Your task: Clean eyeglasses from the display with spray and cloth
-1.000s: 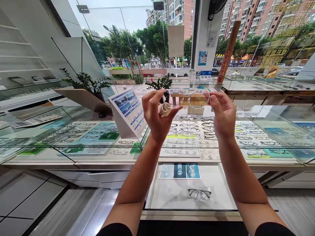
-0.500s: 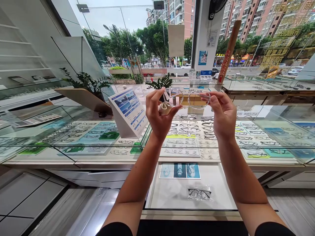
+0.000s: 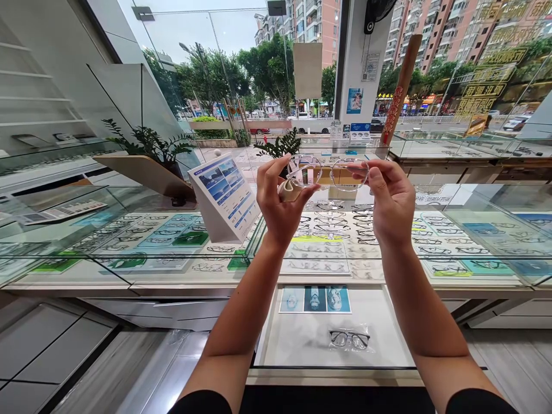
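Note:
Clear-framed eyeglasses [image 3: 326, 168] with round lenses are held up in front of me, above the glass counter. My left hand [image 3: 280, 198] pinches the left side of the frame between thumb and fingers, with a beige cloth [image 3: 288, 190] tucked in the same hand. At the right lens edge, my right hand [image 3: 393, 201] grips the frame with thumb and fingers. Below, a dark-rimmed pair of glasses [image 3: 349, 340] in a clear plastic bag lies in the pulled-out white drawer [image 3: 302, 351].
A glass display case [image 3: 207, 259] holding many spectacle frames spans the view. On it stand a desk calendar [image 3: 226, 198] and, farther left, a slanted wooden board [image 3: 144, 178] beside a potted plant [image 3: 170, 150]. A photo card [image 3: 315, 299] lies in the drawer.
Both hands stay almost still with the eyeglasses between them. The view has shifted very slightly.

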{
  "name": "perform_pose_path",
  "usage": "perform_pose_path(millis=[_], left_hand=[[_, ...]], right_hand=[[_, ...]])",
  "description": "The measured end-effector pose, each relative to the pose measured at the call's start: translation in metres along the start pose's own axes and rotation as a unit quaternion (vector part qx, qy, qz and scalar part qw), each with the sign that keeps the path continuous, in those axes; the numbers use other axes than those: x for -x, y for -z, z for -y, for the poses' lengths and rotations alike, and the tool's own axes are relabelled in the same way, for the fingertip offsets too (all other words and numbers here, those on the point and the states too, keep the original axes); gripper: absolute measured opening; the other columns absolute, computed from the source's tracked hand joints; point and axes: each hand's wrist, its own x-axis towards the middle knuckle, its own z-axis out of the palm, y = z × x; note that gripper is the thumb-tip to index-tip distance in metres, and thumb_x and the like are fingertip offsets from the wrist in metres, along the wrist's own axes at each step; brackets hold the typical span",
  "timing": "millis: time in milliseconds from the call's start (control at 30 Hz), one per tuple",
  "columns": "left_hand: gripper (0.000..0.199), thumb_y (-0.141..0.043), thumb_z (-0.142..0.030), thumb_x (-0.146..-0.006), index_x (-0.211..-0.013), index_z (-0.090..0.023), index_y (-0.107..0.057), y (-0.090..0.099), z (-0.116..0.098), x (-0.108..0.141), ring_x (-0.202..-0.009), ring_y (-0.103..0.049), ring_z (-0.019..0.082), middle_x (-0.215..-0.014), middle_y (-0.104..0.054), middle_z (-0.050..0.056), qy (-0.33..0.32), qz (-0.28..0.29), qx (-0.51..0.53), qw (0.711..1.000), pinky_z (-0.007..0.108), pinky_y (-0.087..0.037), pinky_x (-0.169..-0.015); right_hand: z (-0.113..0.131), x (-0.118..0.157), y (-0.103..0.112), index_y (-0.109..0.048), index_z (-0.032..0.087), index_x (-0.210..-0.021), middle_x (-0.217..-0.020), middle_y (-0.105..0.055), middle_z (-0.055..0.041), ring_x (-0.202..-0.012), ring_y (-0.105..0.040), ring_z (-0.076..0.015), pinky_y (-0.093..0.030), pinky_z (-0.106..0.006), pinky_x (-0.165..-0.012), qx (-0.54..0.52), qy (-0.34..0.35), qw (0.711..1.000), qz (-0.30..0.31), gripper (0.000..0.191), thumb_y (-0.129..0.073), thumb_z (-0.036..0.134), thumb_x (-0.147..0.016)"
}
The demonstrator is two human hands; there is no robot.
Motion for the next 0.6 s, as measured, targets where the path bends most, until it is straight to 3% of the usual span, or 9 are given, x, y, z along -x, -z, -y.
perform_pose_path(millis=[200, 600], left_hand=[[0.066, -0.089, -0.058, -0.091, -0.148, -0.032, -0.066, -0.0024, -0.0032, 0.0011, -0.126, -0.072, 0.028, -0.141, -0.075, 0.011, -0.016, -0.006, -0.007, 1.000, 0.040, -0.064, -0.091], [0.071, -0.089, -0.057, -0.091, -0.152, -0.033, -0.061, -0.0064, -0.0066, 0.0014, -0.133, -0.074, 0.030, -0.142, -0.074, 0.010, -0.018, 0.011, 0.053, 0.998, 0.042, -0.066, -0.104]], right_hand=[[-0.0007, 0.0012, 0.0000, -0.075, 0.030, -0.115, -0.113, -0.083, -0.0019, -0.098, -0.082, -0.0203, -0.068, -0.042, -0.095, 0.000, 0.005, 1.000, -0.010, 0.022, -0.070, 0.050, -0.107], [0.0000, -0.0009, 0.0008, -0.075, 0.029, -0.111, -0.102, -0.082, -0.0013, -0.098, -0.081, -0.0206, -0.067, -0.041, -0.093, 0.003, -0.008, 1.000, -0.011, 0.022, -0.070, 0.050, -0.107]])
